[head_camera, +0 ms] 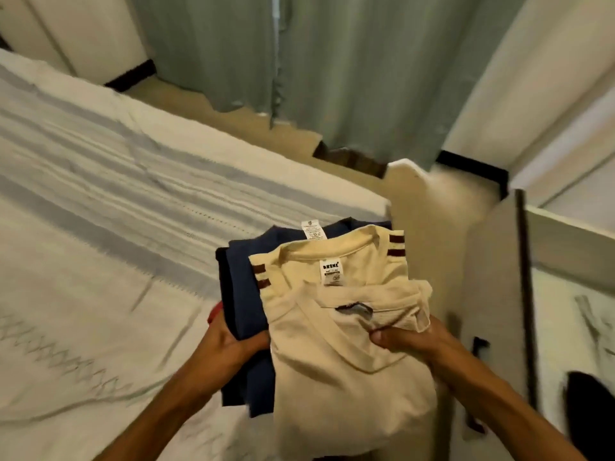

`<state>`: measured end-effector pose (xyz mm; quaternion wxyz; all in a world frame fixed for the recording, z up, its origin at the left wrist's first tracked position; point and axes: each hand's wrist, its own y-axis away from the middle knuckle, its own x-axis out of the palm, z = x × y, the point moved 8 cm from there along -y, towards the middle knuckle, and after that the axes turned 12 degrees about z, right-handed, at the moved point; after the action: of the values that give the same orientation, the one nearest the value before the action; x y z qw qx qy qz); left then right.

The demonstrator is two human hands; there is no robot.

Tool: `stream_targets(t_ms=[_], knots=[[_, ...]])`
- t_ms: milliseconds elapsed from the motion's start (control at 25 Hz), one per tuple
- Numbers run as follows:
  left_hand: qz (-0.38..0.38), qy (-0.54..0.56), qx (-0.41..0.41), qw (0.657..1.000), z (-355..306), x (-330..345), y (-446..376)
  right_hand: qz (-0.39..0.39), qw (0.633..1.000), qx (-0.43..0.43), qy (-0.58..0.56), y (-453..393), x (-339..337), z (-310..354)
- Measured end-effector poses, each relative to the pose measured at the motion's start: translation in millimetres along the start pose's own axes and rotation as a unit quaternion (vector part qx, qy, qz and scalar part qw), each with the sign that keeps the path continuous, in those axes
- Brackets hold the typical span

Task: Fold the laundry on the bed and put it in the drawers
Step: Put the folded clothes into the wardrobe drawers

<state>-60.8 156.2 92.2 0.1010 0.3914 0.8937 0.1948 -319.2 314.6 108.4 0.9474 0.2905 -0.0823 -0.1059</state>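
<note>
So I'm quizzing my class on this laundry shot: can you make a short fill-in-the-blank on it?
1. The top shirt in the stack is ____ coloured.
2. Beneath it lies a folded ____ shirt.
3. The left hand and right hand both ____ the stack.
4. The curtain behind the bed is pale ____.

Missing: cream; navy; hold; green

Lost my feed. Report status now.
Both hands, left and right, grip folded shirts over the bed. Wardrobe door open alongside.

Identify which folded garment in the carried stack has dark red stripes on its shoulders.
The cream T-shirt with the white neck label, second from the top. The plain cream top above it and the navy shirt beneath it show no stripes.
</note>
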Motion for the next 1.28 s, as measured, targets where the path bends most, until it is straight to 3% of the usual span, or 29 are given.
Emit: stream_targets(t_ms=[280, 440, 560, 680, 760, 920, 1000, 1080, 1280], knots=[[0.237, -0.071, 0.015, 0.969, -197, 238, -64, -0.172, 0.964, -0.058, -0.195, 169, -178, 13], [0.353, -0.040, 0.004, 0.935, -248, 398, -96, -0.289, 0.936, -0.092, -0.176, 281, -293, 48], [0.393, 0.014, -0.012, 0.919, -253, 510, -135, -0.342, 0.921, -0.096, -0.162, 336, -375, 61], [0.352, 0.081, -0.061, 0.931, -196, 584, -206, -0.364, 0.916, -0.084, -0.145, 324, -445, 36], [0.257, 0.092, -0.125, 0.954, -125, 593, -258, -0.356, 0.918, -0.037, -0.169, 270, -467, -15], [0.152, -0.062, -0.247, 0.955, 22, 585, -306, -0.295, 0.928, 0.024, -0.227, 131, -476, -174], [0.097, -0.062, -0.265, 0.957, 68, 579, -315, -0.343, 0.912, 0.016, -0.226, 95, -493, -235], [0.044, -0.023, -0.267, 0.962, 81, 577, -318, -0.412, 0.891, 0.014, -0.193, 94, -509, -262], [0.023, -0.001, -0.166, 0.986, 46, 579, -291, -0.417, 0.903, 0.023, -0.103, 104, -520, -225]])
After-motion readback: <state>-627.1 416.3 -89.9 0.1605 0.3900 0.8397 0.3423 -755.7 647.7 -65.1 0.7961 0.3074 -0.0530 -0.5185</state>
